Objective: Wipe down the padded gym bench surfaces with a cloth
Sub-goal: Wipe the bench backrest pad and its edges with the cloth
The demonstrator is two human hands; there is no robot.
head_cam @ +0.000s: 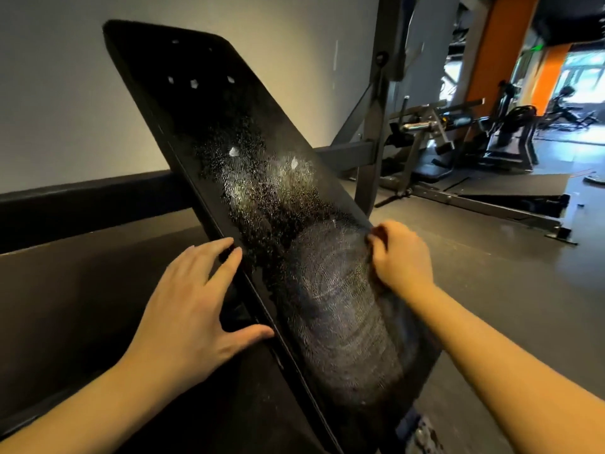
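Braces spread left hand [193, 299] on pad's [229, 126] nine-o'clock edge for steadiness; clenches right hand [401, 253] at three o'clock, seemingly round dark cloth [409, 329].

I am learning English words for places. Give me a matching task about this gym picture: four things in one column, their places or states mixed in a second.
Things
1. bare left hand
2. bare right hand
3. white spray droplets
4. orange pillar

Places
a. far background, upper right
b. middle of the black padded bench backrest
c. fingers straight, on the backrest's left edge
d. fingers curled, at the backrest's right edge

Pairs: 1-c, 2-d, 3-b, 4-a
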